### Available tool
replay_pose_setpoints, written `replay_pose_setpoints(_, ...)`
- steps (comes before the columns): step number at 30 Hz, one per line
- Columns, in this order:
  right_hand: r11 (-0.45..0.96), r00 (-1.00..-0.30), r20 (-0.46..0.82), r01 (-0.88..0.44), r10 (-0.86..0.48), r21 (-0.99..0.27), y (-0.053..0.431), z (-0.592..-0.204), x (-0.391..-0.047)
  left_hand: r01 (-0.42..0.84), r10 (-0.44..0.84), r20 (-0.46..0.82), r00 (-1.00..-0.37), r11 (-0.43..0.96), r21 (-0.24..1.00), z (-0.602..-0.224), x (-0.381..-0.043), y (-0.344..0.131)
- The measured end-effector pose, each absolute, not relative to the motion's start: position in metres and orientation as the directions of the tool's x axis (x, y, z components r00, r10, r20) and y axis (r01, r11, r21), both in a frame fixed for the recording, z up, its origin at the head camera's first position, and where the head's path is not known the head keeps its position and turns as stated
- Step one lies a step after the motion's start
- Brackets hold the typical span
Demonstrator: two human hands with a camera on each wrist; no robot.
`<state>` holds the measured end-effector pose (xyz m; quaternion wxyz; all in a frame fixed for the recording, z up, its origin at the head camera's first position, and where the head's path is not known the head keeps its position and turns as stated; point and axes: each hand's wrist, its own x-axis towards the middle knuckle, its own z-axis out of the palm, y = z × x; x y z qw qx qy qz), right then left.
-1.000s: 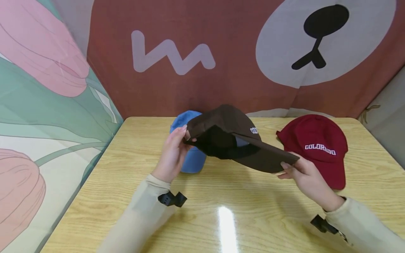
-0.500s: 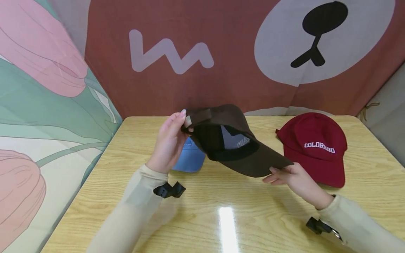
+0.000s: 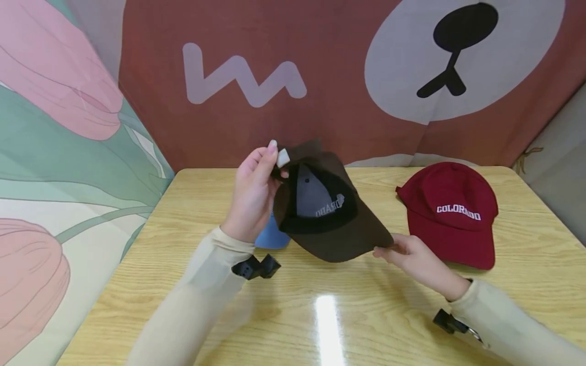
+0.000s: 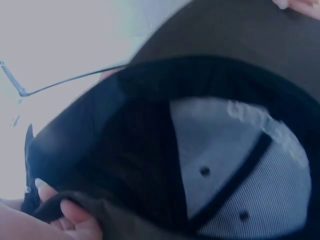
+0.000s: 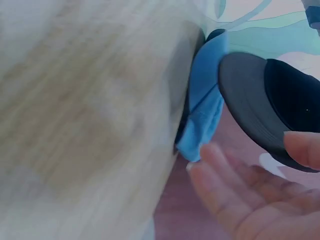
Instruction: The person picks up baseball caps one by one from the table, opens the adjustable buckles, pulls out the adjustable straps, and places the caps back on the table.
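Note:
A dark brown baseball cap (image 3: 339,248) is held up over the table, its hollow underside turned toward me. My left hand (image 3: 252,195) pinches the back strap, near a small white tag (image 3: 283,158). At the brim's right corner, the thumb and fingers of my right hand (image 3: 421,262) pinch the edge. The left wrist view looks into the crown, where a pale lining panel (image 4: 220,150) carries reversed lettering. Behind the brown cap sits a blue cap (image 3: 272,237), mostly hidden in the head view.
A dark red cap (image 3: 458,223) lettered COLORADO lies at the back right of the wooden table (image 3: 293,315). Behind the table hangs a cloth (image 3: 320,117) with a bear print, and a floral cloth (image 3: 68,168) covers the left side.
The brown cap has tilted so its inside now faces me more. My left hand has risen with the strap, while the right hand and brim have moved left.

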<state>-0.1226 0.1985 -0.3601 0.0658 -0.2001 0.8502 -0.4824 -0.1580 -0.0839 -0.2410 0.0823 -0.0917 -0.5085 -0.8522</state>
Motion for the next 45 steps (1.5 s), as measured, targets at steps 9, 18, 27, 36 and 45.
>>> replay_pose_setpoints(9,0.471,-0.925,0.268,-0.369,-0.269,-0.801,0.189,-0.328,-0.121,0.260,-0.122,0.230,-0.966,-0.460,0.849,-0.243,-0.160,-0.077)
replay_pose_setpoints(18,0.016,-0.774,0.543,-0.579,-0.325,-0.815,0.146,-0.300,-0.101,0.279,-0.109,0.258,-0.960,-0.423,0.862,-0.246,-0.160,-0.069)
replay_pose_setpoints(27,0.044,-0.812,0.183,-0.248,-0.554,-0.968,0.119,-0.307,-0.120,0.250,-0.031,0.259,-0.965,-0.394,0.884,-0.251,-0.152,-0.065)
replay_pose_setpoints(36,-0.105,-0.871,0.214,-0.187,-0.442,-0.977,0.117,-0.309,-0.132,0.179,0.050,0.206,-0.977,-0.324,0.929,-0.255,-0.143,-0.064)
replay_pose_setpoints(45,-0.281,-0.865,0.357,-0.267,-0.352,-0.922,0.123,-0.302,-0.136,0.134,0.106,0.168,-0.980,-0.273,0.953,-0.267,-0.137,-0.065)
